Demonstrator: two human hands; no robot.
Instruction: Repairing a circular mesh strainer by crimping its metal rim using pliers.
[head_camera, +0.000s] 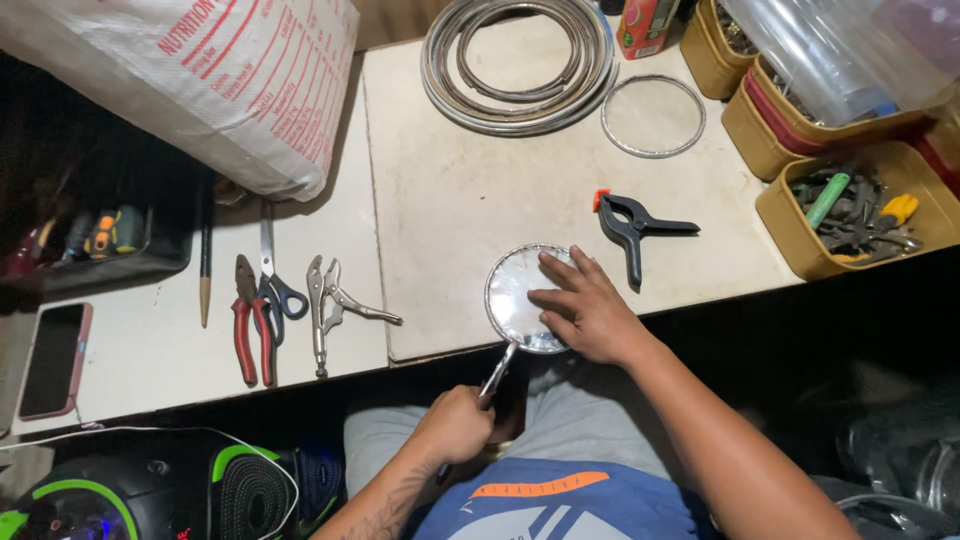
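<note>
1. Hands work at the near edge of a pale worktop (450, 190). The right hand (585, 310) lies flat, fingers spread, on a round disc with a metal rim (517, 290), pressing it to the surface at the table's front edge.
2. The left hand (455, 422) is closed in a fist around the handle of a metal tool (497, 372), whose tip meets the disc's near rim from below the table edge. What kind of tool it is cannot be told.
3. Just right of the disc lies a black spring clamp (632, 228) with an orange tip, apart from the right hand.
4. Farther back sit a coil of metal rings (520, 62) and, beside it, a single thin metal ring (653, 116).
5. On the left slab lie locking pliers (325, 305), blue-handled scissors (275, 285), red-handled pliers (250, 320) and a pencil-like stick (205, 260), all well apart from both hands.
6. A phone (55, 360) rests at the far left edge, and a large white sack (210, 80) lies behind the tools.
7. Yellow bins (800, 235) of small tools stand at the right side of the worktop.
8. The person's lap, in grey shorts and a blue shirt, shows below the table edge.
</note>
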